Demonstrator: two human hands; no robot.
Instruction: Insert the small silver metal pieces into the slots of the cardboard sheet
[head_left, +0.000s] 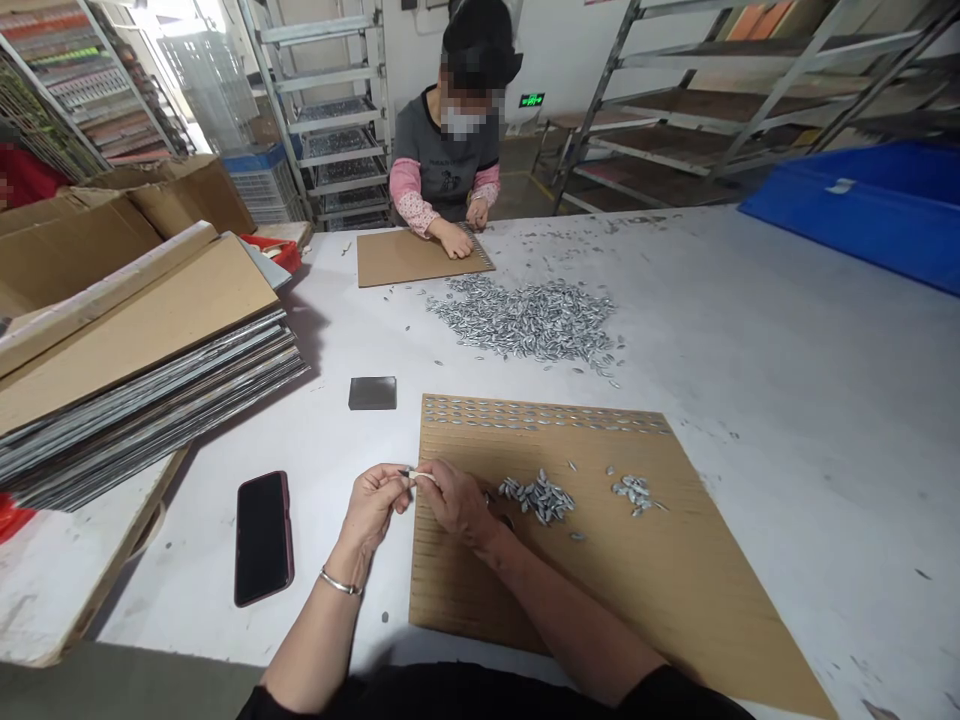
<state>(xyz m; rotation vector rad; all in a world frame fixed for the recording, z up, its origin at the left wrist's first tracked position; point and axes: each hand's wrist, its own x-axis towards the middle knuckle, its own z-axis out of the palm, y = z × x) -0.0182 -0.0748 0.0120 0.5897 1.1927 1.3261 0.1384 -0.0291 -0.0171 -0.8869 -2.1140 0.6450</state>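
Note:
My left hand (377,503) is closed in a pinch just off the left edge of a brown cardboard sheet (637,600). Fingertip to fingertip with it, my right hand (456,503) pinches over that edge. Between them shows a small thing (412,474), partly dark and partly pale, too small and covered to name. Rows of silver, leaf-shaped pieces (540,413) line the sheet's far edge. Right of my right hand lies a loose heap of such pieces (541,497), and further right a smaller heap (634,493).
A phone (262,538) and a dark rectangular block (373,393) lie left of the sheet. Beyond is a large pile of silver pieces (540,318). Opposite, a co-worker (450,165) handles another cardboard sheet (390,260). Stacked boards (150,320) stand left, a blue bin (847,215) right.

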